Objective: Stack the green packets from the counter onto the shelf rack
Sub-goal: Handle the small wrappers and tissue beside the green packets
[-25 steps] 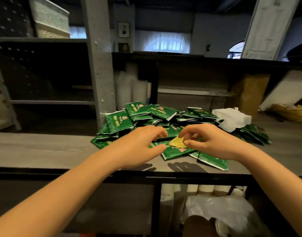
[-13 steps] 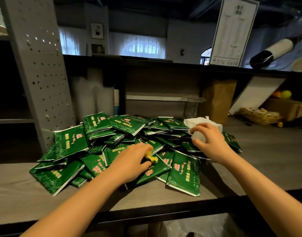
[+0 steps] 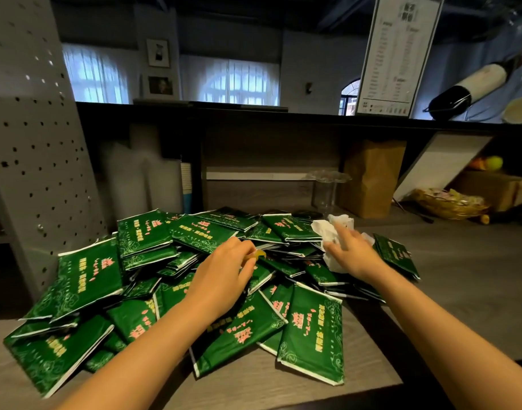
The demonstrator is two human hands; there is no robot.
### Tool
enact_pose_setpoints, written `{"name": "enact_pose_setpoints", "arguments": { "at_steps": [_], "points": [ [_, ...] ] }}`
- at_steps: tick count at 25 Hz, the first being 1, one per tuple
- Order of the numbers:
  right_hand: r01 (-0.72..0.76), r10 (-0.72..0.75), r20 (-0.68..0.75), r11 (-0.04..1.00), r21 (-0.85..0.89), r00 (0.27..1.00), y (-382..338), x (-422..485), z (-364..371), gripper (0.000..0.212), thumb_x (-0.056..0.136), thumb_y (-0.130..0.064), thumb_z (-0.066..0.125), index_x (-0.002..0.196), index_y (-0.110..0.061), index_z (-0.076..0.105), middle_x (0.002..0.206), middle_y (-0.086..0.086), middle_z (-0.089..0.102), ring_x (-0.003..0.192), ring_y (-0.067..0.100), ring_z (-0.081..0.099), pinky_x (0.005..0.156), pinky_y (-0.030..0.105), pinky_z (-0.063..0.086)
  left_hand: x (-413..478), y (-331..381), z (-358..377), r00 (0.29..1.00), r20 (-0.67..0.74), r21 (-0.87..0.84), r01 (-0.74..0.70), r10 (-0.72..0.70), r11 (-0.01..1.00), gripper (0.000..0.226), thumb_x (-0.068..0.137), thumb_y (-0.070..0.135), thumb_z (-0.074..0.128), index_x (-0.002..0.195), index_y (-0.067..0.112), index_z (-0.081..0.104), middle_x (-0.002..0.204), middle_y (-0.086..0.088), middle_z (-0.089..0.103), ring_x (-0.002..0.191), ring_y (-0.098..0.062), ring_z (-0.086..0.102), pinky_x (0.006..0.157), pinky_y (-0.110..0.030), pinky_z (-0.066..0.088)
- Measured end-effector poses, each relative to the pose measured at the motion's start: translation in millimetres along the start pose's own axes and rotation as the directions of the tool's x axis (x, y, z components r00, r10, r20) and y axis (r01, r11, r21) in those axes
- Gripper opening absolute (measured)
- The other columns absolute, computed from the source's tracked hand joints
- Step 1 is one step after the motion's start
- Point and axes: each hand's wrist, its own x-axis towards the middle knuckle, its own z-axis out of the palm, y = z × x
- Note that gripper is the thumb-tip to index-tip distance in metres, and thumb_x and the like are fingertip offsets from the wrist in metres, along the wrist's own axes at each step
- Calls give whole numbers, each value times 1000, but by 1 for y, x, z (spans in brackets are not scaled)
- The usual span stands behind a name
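A loose heap of several green packets [image 3: 311,332] with pink and gold print covers the grey wooden counter [image 3: 467,285]. My left hand [image 3: 224,276] hovers over the middle of the heap and pinches a small yellow scrap [image 3: 259,254] between its fingertips. My right hand [image 3: 353,253] reaches to the heap's far right side, its fingers closing on a crumpled white tissue [image 3: 331,232] that lies on the packets. A grey perforated shelf-rack upright [image 3: 32,149] stands at the left, just behind the heap.
A brown paper bag [image 3: 372,176] and a clear glass vase [image 3: 326,187] stand behind the heap. A basket [image 3: 449,199] sits at the far right. Stacked white cups [image 3: 135,179] stand by the rack. Bare counter lies to the right.
The view has come closer to the heap. My left hand has lifted slightly with the yellow scrap. My right hand has closed in on the white tissue.
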Motion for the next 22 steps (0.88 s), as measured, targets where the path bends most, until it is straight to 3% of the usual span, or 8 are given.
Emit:
{"name": "enact_pose_setpoints", "arguments": {
  "at_steps": [2,5,9,12,15,18,20,22],
  "points": [
    [7,-9,-17,996,-93,1000,3,-3,10,49,96,-49,34,138,-23,40,140,11,45,124,35,42,97,42,38,5,0,3,999,-40,-44,-25,23,999,11,96,26,47,99,19,56,99,7,48,91,-11,53,79,-33,48],
    [25,-37,-109,994,-108,993,3,-12,17,46,98,-47,33,134,-22,47,134,7,50,122,33,42,93,39,38,13,-1,7,997,-81,-121,-22,12,992,7,95,19,49,95,15,55,99,7,49,90,-11,51,81,-33,46],
    [102,-99,-244,995,0,965,2,-18,19,35,96,-42,43,100,-11,59,101,3,56,101,27,51,77,36,38,15,-3,16,992,-123,-149,1,-20,989,6,95,16,49,94,21,50,87,7,56,78,-13,55,72,-41,48],
    [145,-98,-328,982,123,940,-4,-22,17,33,94,-38,49,85,-8,57,88,1,52,87,22,49,68,34,34,10,-5,22,988,-155,-187,-15,-14,982,21,95,13,49,113,23,47,93,5,63,82,-16,61,70,-41,53],
    [257,-145,-368,925,279,919,-13,-31,16,17,94,-26,53,93,-9,56,88,4,56,82,22,50,68,38,39,6,-8,23,983,-181,-232,-22,-21,973,35,94,8,48,125,25,47,95,7,62,83,-9,60,69,-28,50],
    [364,-232,-328,825,432,916,-25,-44,18,8,95,-19,52,103,-22,51,91,0,57,81,15,53,71,37,44,3,-5,22,979,-203,-293,-42,-19,955,39,94,3,47,126,24,50,108,12,57,98,-2,57,80,-12,44],
    [421,-306,-311,793,440,900,-30,-47,18,28,95,-19,52,110,-41,42,101,-11,56,85,3,53,74,24,44,1,-1,22,981,-196,-323,-53,-12,945,42,94,1,46,128,25,50,111,15,54,103,2,54,84,-7,41],
    [433,-309,-326,784,445,893,-29,-45,20,49,94,-15,53,127,-45,33,120,-10,52,98,2,52,84,20,44,0,1,22,983,-182,-345,-54,-10,937,43,94,0,45,129,24,49,112,14,55,105,0,55,87,-8,42]
  ]
}}
